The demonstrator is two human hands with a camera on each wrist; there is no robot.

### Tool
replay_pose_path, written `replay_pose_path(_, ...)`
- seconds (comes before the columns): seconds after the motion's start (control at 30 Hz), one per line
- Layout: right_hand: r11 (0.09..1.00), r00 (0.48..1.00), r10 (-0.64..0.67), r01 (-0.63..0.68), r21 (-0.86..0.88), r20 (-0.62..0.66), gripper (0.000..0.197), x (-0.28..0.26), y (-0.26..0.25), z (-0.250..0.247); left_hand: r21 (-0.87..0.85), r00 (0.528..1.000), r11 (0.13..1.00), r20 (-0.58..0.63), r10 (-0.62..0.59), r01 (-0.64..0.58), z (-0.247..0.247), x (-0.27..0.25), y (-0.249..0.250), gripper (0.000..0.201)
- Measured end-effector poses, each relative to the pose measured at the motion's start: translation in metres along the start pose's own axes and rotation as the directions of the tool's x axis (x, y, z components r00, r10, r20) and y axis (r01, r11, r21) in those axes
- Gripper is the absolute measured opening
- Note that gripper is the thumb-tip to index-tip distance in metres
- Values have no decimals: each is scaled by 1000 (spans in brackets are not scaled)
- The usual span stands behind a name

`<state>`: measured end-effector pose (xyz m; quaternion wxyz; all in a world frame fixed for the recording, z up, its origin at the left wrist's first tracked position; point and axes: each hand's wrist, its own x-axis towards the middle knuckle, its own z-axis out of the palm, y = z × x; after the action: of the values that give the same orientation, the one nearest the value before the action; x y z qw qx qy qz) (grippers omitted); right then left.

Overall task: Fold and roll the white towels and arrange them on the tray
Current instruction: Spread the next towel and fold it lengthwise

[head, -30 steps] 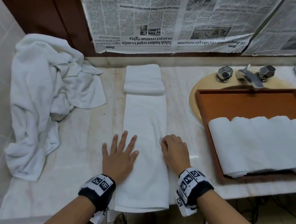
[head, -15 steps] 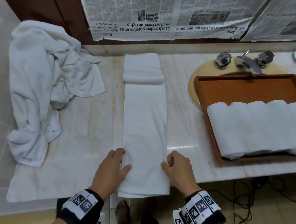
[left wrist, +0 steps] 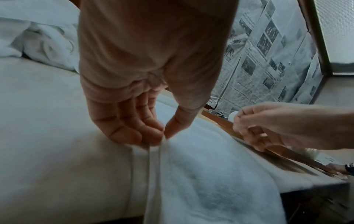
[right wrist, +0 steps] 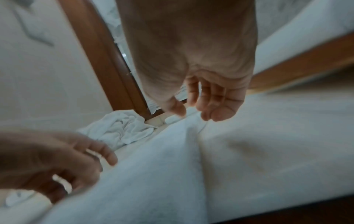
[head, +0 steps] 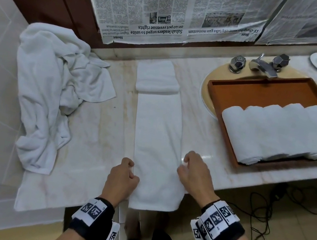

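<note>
The folded towel lies as a long narrow strip on the counter. Its long axis runs from the near edge, where its end hangs over, straight away to the far wall. At the far end it is doubled into a thick pad.

The left hand sits at the strip's left edge, close to the near end. In the left wrist view its thumb and fingertips are pressed together on that edge, pinching a ridge of cloth.

The right hand sits at the right edge, opposite and slightly farther in. Its fingers are curled. The right wrist view is blurred, but thumb and forefinger appear to close on the edge fold; this grip is judged likely, not certain.

Both hands are thus level across the short axis, with the whole strip stretching away from the fingers. Judgement: any roll must travel along the long axis, starting from the near end. Neither hand is clearly better placed.

The tray stands to the right over the basin, well apart from the strip. It holds a row of rolls along its near side, with bare wood behind. A loose heap of towels lies at left.
</note>
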<state>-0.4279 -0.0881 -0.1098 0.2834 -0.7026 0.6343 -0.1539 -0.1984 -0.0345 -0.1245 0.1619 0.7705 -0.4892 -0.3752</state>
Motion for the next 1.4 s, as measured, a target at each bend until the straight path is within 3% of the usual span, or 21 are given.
replay_pose_path(0.07, 994, 983, -110, 107, -29, -150, 18, 12, -2, 8, -6, 998, 999, -51, 47, -47, 2, 2, 6, 33)
replay_pose_path(0.17, 959, 975, -224, 218, -183, -9, 39, 29, -6, 29, 183, 953, 948, -110, 283, -260, 16, 11, 19, 50)
replay_pose_path(0.23, 934, 969, -196, 230, -273, 148, 56, 37, 1, 40, 341, 933, 878, -11, 360, -334, 25, 19, 24, 60)
replay_pose_path(0.3, 911, 970, -122, 194, -364, 213, 62, 43, 12, 42, 476, 945, 819, 110, 307, -321, 28, 26, 19, 68)
replay_pose_path(0.4, 929, 993, 30, 14, -370, 113, 55, 50, 28, 31, 580, 951, 754, 158, 267, -308, 25, 28, 2, 70)
replay_pose_path(0.5, 945, 999, 38, -26, -327, 33, 55, 47, 35, 23, 510, 958, 812, 124, 257, -284, 17, 28, 0, 70)
replay_pose_path(0.6, 978, 1000, -18, 18, -208, 2, 58, 46, 34, 27, 384, 933, 857, 28, 360, -342, 15, 37, 11, 70)
replay_pose_path(0.67, 999, 999, 37, -39, -37, -38, 43, 52, 26, 27, 390, 911, 829, 73, 407, -401, 23, 45, 19, 71)
replay_pose_path(0.77, 988, 994, 110, -109, 113, -1, 27, 57, 17, 29, 440, 916, 805, 146, 374, -399, 36, 50, 31, 75)
replay_pose_path(0.97, 978, 977, 191, -198, 64, 95, 34, 62, 4, 31, 486, 927, 792, 138, 348, -369, 47, 48, 32, 73)
replay_pose_path(1.13, 979, 986, 164, -167, 117, 37, 28, 58, 7, 26, 515, 924, 773, 123, 362, -371, 45, 50, 24, 71)
replay_pose_path(1.23, 967, 973, 229, -225, 120, -18, 26, 60, 20, 10, 518, 921, 770, 106, 374, -372, 43, 49, 20, 69)
replay_pose_path(1.33, 958, 967, 246, -253, 136, 68, 21, 59, 27, -1, 453, 911, 800, 77, 406, -395, 43, 49, 20, 65)
replay_pose_path(1.4, 952, 968, 215, -237, 195, 127, 21, 58, 22, 1, 357, 894, 837, -11, 449, -415, 42, 51, 21, 46)
